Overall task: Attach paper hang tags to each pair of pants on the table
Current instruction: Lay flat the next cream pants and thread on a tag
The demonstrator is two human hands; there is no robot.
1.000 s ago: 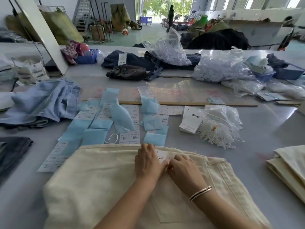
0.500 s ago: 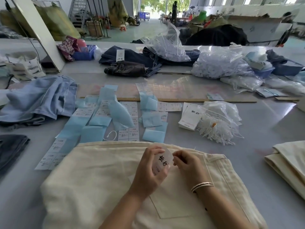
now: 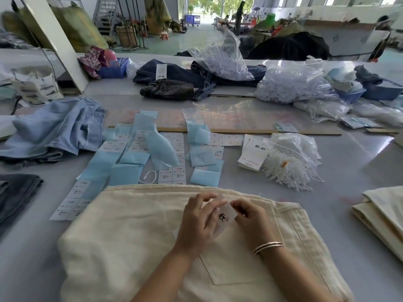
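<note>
Pinching hang tag — hands above pants.

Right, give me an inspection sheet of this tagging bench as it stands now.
Surface: grey table, glossy, crowded.
Job's things: cream pants laid flat in front; white hang tag held above them; tag stack; bundle of white tag strings; one loose string loop.
Clutter: blue paper slips and size labels; light blue jeans; dark jeans; plastic bags.
Grippers: left hand and right hand both pinch the tag.
Cables: nothing seen.
Surroundings: open warehouse floor, a person standing far off.
</note>
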